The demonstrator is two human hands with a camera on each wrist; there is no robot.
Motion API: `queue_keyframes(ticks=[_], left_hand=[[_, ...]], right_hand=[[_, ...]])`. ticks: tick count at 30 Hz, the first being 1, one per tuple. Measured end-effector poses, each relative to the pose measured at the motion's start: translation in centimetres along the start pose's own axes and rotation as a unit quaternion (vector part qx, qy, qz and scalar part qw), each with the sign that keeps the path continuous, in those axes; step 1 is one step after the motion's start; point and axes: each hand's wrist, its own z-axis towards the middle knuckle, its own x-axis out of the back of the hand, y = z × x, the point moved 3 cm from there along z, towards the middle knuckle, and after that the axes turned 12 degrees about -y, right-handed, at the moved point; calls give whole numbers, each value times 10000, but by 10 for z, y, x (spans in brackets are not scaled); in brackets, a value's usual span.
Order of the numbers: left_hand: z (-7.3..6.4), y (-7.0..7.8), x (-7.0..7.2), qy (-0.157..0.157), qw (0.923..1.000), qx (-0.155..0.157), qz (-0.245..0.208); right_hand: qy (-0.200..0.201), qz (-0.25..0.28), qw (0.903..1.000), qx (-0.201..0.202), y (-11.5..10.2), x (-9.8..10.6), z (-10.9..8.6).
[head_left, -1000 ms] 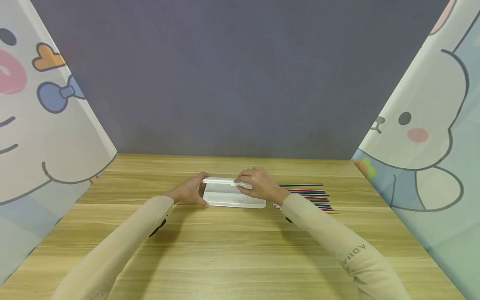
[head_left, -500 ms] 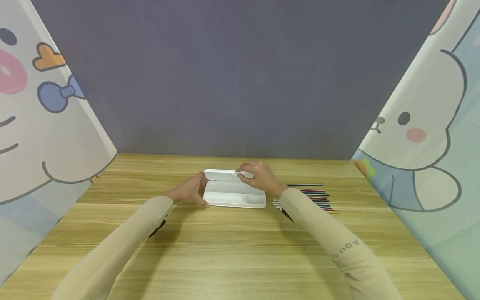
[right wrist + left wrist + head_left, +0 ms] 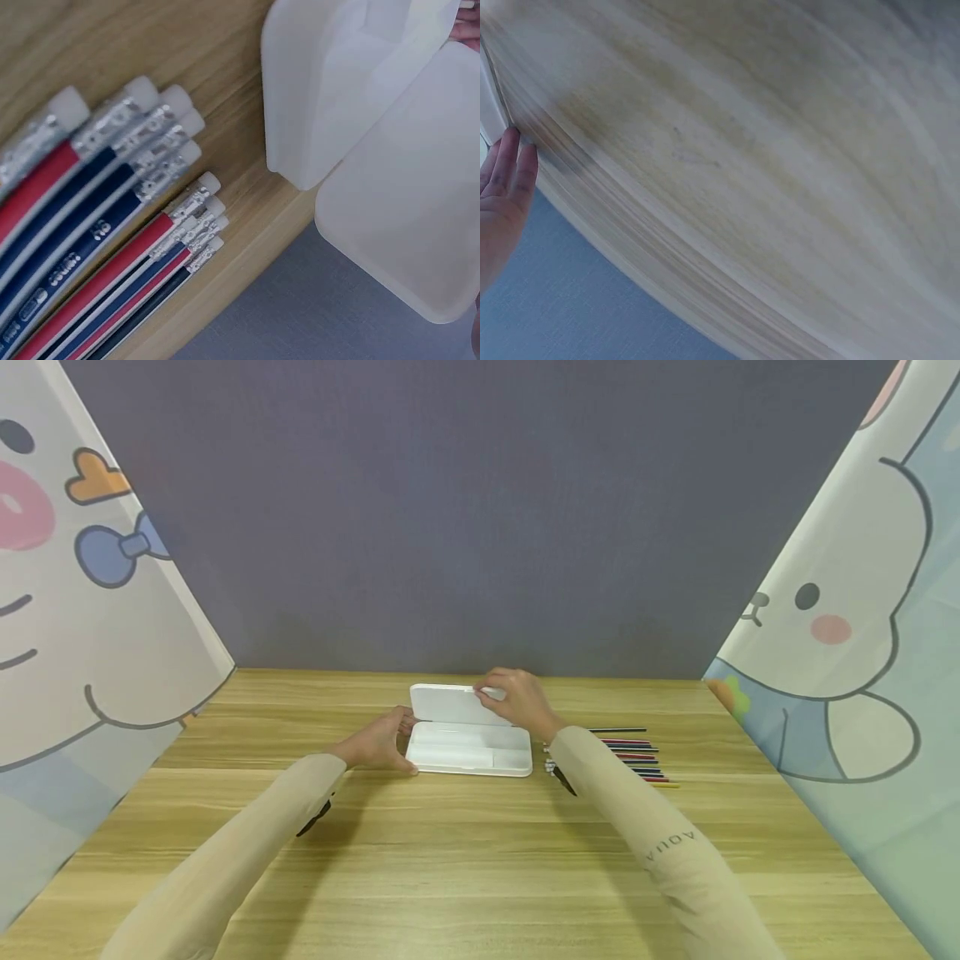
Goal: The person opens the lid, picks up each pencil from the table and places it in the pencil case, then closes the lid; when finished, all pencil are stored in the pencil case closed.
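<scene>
A white plastic pencil case (image 3: 472, 771) lies on the wooden table with its hinged lid (image 3: 446, 704) raised at the back. Bare white compartments show inside. My left hand (image 3: 377, 742) holds the case's left end, thumb at the front corner and fingers at the back. The left wrist view catches those fingers (image 3: 506, 161) along a pale edge. At the lid's upper right edge, my right hand (image 3: 517, 697) pinches the rim between thumb and fingers. Part of the lid's right side is hidden behind that hand. Lid and base also appear at the right in the right wrist view.
Several pencils (image 3: 633, 757) in red, dark blue and other colours lie right of the case, partly under the right forearm. Their white eraser ends (image 3: 176, 101) point towards the case. A grey panel (image 3: 480, 527) rises behind the table, with cartoon-printed sheets (image 3: 832, 568) at both sides.
The lid has swung up and back from nearly over the case, with my right hand moving away from me along with it. My left hand has stayed at the left end.
</scene>
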Motion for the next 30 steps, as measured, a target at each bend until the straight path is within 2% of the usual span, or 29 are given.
queue_keyframes(ticks=[6, 19, 26, 30], left_hand=[[0, -1, -1, -19, 9999, -115, -26], [0, -3, 0, 23, 9998, -182, -121], [-1, -2, 1, 90, 9990, -307, 316], [0, 0, 1, 94, 9983, -423, 394]], right_hand=[[-38, -146, 9992, -382, 7, -2, 5], [-525, -386, 9934, -949, 18, -3, 11], [-811, -412, 9888, -1180, 22, -5, 13], [-977, -326, 9858, -1330, 25, -5, 14]])
